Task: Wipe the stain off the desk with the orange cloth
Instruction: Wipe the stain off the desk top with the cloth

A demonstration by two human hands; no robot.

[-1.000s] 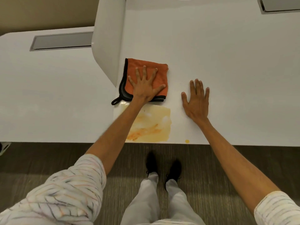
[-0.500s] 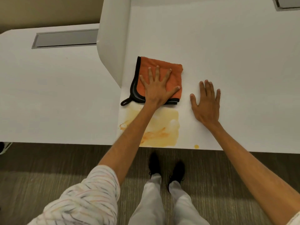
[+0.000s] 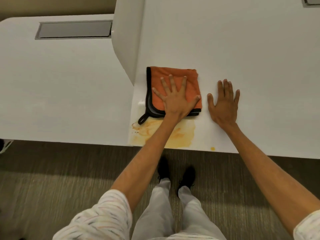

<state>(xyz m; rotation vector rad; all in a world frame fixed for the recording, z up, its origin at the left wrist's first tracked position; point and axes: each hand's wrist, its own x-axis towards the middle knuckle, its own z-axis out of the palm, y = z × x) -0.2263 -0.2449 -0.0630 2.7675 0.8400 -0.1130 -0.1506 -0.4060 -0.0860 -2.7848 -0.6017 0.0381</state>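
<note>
The orange cloth (image 3: 192, 87), folded square with a black edge and a loop, lies flat on the white desk (image 3: 251, 49). My left hand (image 3: 174, 99) presses down on it, palm flat and fingers spread. Just in front of the cloth, a yellow-orange stain (image 3: 185, 137) spreads to the desk's near edge, and my left forearm crosses over it. A small yellow drop (image 3: 212, 148) sits to its right at the edge. My right hand (image 3: 224, 104) rests flat on the bare desk just right of the cloth, holding nothing.
A white upright divider (image 3: 128, 40) stands just left of the cloth, between this desk and the neighbouring desk (image 3: 60, 92). Grey cable hatches (image 3: 74, 29) are set into the desks at the back. Below is carpet, with my legs and black shoes (image 3: 187, 175).
My left hand has slid the cloth slightly to the right, closing the gap to my right hand. More smeared stain shows at the cloth's left corner. The view has shifted.
</note>
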